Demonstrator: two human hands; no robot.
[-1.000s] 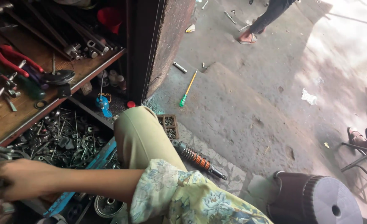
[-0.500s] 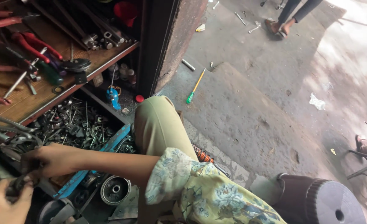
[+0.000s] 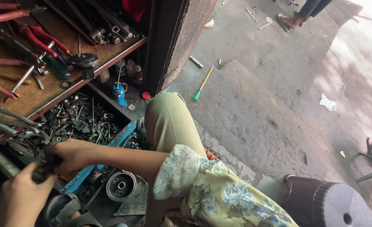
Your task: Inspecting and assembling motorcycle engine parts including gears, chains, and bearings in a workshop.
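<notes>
I see my right hand [image 3: 72, 156] and my left hand [image 3: 19, 199] meeting at the lower left, both grips pinched on one small dark metal part [image 3: 43, 170] held between them, too dark for me to tell its shape. Just above the grip lies a heap of loose bolts and scrap [image 3: 78, 120], with a wooden shelf [image 3: 38, 96] of red-handled pliers [image 3: 38, 38] higher still. Right of the grip sits a round metal hub [image 3: 120, 186], and well beyond my knee [image 3: 167, 122] a green-handled screwdriver [image 3: 203, 85] lies on the concrete step.
</notes>
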